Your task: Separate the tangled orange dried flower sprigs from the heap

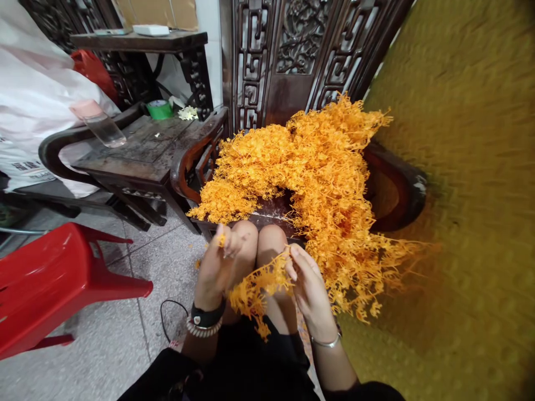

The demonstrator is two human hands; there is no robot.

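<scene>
My right hand [308,281] pinches one end of an orange plastic flower sprig [261,281] between thumb and fingertips. The rest of the sprig droops to the left over my lap. Left of it, my left hand [218,260] is raised, its fingers curled in and a little blurred. A small orange piece [222,240] shows at those fingers, too small to make out in detail. Beyond both hands, a big heap of similar orange sprigs [334,189] covers much of a dark wooden chair seat [271,210], reaching down beside my right hand.
To the left stands a red plastic stool [45,278]. A dark wooden side table [129,153] bears a bottle with a pink cap [100,125] and green tape [159,109]. Carved wooden panels [301,44] rise behind the heap; a yellowish surface [468,167] fills the right side.
</scene>
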